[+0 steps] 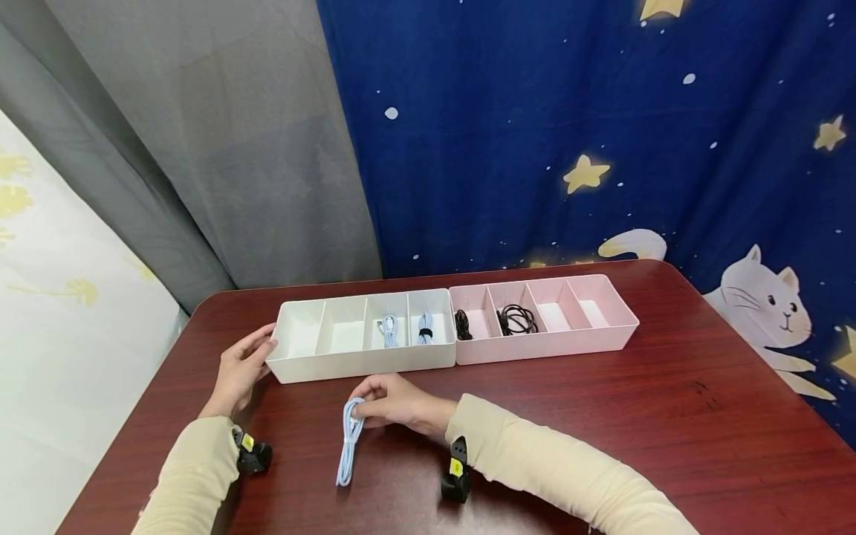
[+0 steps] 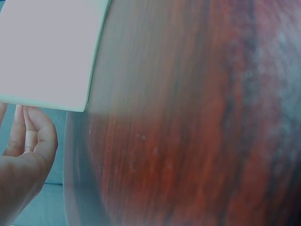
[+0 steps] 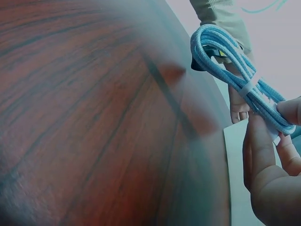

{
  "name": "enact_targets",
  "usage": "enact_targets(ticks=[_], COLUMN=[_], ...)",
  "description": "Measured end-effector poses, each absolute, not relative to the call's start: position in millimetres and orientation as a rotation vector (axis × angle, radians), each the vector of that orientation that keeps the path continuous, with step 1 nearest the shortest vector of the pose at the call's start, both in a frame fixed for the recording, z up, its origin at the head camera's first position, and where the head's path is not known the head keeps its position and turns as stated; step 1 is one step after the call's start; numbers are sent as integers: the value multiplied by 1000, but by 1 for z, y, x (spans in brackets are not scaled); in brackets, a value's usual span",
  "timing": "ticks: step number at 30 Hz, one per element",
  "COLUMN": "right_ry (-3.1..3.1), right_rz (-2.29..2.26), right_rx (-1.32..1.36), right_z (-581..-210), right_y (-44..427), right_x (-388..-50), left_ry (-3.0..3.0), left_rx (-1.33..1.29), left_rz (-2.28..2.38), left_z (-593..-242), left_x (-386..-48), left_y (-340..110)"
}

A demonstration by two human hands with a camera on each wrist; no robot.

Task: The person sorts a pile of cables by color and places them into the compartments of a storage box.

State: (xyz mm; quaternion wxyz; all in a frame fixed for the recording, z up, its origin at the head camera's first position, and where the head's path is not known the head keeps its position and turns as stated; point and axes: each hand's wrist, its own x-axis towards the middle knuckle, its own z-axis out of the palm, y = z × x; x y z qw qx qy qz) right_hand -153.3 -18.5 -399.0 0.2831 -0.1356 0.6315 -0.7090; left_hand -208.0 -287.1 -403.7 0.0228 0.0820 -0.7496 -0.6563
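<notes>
My right hand point(image 1: 394, 401) pinches one end of a light blue braided charging cable point(image 1: 348, 446) between thumb and fingers. The cable is coiled into a long loop with a pale tie round its middle, plain in the right wrist view, and hangs above the table in front of the white organizer box point(image 1: 364, 364). At that box's left end, my left hand point(image 1: 241, 371) touches the outer wall with its fingertips. Two light blue cable bundles point(image 1: 389, 331) lie in the box's two right compartments; the rightmost has a black strap.
A pink organizer box point(image 1: 548, 342) stands end to end with the white one. Black cables point(image 1: 517, 319) lie in its two left compartments. Both boxes are on a dark red wooden table point(image 1: 568, 423), near its back edge. Curtains point(image 1: 468, 148) hang behind.
</notes>
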Motion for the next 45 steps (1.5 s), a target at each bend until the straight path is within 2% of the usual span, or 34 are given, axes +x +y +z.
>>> enact_targets(ticks=[13,45], right_ry=[1725,1903], right_rz=[-1874,-1820], right_rx=[-384,-442], right_z=[-383,-332], right_y=[-22,-23], right_x=[-162,-219], left_ry=[-2346,-2323], left_rx=[226,220], left_rz=[-1982,-1990], left_z=[-404,-407], left_x=[-206,-208], left_y=[-289,-288])
